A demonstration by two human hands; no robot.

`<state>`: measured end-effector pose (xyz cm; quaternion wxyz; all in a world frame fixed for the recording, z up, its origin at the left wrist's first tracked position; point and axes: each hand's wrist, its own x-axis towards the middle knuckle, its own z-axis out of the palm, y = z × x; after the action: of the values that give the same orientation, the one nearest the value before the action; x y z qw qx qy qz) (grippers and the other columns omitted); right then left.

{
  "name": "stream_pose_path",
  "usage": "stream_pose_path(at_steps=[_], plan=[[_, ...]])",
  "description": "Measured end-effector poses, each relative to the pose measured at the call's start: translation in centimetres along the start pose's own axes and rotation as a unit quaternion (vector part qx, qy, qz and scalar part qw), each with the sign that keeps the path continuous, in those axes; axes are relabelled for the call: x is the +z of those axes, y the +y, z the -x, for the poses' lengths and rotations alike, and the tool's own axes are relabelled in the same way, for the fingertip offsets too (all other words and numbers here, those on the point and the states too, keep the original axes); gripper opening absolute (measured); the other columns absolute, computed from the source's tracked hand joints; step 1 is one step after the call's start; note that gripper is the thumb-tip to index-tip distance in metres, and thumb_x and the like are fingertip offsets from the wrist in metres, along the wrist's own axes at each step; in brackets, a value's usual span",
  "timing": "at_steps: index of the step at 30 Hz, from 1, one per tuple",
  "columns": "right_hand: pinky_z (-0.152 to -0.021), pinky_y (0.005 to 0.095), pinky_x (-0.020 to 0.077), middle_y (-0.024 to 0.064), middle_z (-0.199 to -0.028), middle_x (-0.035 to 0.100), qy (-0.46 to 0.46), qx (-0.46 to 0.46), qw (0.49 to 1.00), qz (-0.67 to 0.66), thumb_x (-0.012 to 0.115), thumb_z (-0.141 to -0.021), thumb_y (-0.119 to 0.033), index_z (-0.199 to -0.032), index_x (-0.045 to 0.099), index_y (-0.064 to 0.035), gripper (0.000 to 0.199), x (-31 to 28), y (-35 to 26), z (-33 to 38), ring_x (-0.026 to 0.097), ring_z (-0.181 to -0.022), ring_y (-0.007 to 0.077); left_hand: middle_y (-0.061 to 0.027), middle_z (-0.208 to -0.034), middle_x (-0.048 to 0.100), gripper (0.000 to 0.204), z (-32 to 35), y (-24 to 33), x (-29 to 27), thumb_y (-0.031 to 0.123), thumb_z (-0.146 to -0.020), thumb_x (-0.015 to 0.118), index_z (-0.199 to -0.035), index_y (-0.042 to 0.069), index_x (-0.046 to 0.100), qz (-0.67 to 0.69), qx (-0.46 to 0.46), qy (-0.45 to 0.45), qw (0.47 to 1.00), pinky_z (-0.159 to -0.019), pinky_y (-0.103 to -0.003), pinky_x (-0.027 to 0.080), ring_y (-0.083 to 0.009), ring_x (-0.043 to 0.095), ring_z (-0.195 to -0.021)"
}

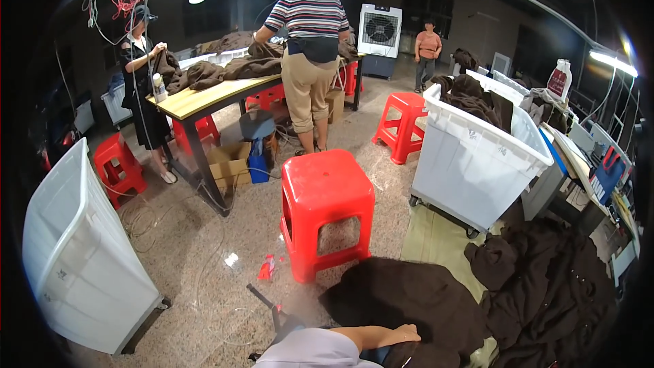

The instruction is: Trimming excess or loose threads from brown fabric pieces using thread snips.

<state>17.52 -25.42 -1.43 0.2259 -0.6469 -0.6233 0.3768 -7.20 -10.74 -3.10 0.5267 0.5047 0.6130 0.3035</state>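
From the lower edge my left forearm, in a pale lavender-grey sleeve, reaches to the right. My left hand (pixel 407 333) lies at the near part of a dark brown fabric piece (pixel 402 293), its fingers curled against the cloth. The fabric is spread low in front of me, its outline rounded at the far side. To its right a larger heap of dark brown cloth (pixel 552 293) lies crumpled on the floor. My right hand is out of sight.
A red plastic stool (pixel 327 184) stands just ahead. White wheeled bins flank me, one left (pixel 88 252) and one right (pixel 470 163) filled with brown cloth. Two people work at a cloth-covered table (pixel 204 95); another person (pixel 428 51) stands farther back. Cables cross the floor.
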Motion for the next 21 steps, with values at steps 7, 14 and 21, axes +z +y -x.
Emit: stream_pose_path(at_steps=[7,14,21], plan=[[-0.074,0.0454,0.0524,0.0249,-0.094,0.065,0.119,0.026,0.986,0.111,0.074,-0.078,-0.035,-0.131,0.048,-0.0233,0.06,-0.5,-1.3,4.3,0.064,-0.083,0.0405,-0.0144,-0.111,0.068,0.046,-2.7,2.6,0.6,0.037,-0.077,0.065,-0.112,0.008,0.069,-0.165,-0.209,-0.057,0.962,-0.071,-0.047,0.058,-0.0342,0.069,-0.094],[-0.064,0.0542,0.051,0.0243,-0.082,0.066,0.251,0.117,0.953,0.123,0.07,-0.077,-0.031,-0.13,0.047,-0.0187,0.059,-2.5,-4.0,11.6,0.063,-0.075,0.0487,-0.008,-0.075,0.06,0.01,-8.8,6.8,3.7,0.01,-0.071,0.061,-0.076,0.003,0.066,0.165,-0.131,-0.113,0.971,-0.056,-0.04,0.046,-0.0217,0.057,-0.065],[-0.077,0.0287,0.0513,0.0118,-0.108,0.066,0.555,0.026,0.775,0.302,0.063,-0.092,-0.01,-0.123,0.057,0.0026,0.034,-14.8,-16.4,15.7,0.061,-0.087,0.0168,-0.0051,-0.085,0.069,0.016,-11.9,27.2,9.9,0.021,-0.092,0.054,-0.091,0.01,0.065,0.554,-0.014,-0.301,0.776,-0.066,-0.036,0.055,-0.0208,0.066,-0.075]])
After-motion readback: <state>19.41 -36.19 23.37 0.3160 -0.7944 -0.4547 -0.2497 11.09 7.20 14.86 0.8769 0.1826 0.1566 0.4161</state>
